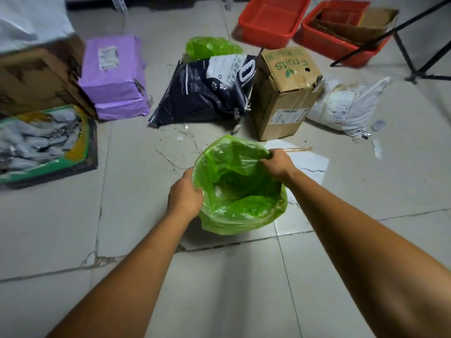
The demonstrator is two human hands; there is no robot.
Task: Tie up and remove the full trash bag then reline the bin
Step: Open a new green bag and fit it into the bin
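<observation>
A translucent green bag lines a small round bin on the tiled floor, its edge folded down over the rim so the bin itself is hidden. My left hand grips the bag's edge at the left rim. My right hand pinches the bag's edge at the far right rim. The inside of the liner looks crumpled and holds nothing I can make out. A second green bag, bunched up, lies on the floor farther back behind a dark pouch.
A dark blue pouch, a "Fruits" carton, a purple parcel and a white sack ring the bin's far side. Two red tubs and tripod legs stand at the back right. A green-edged box sits left.
</observation>
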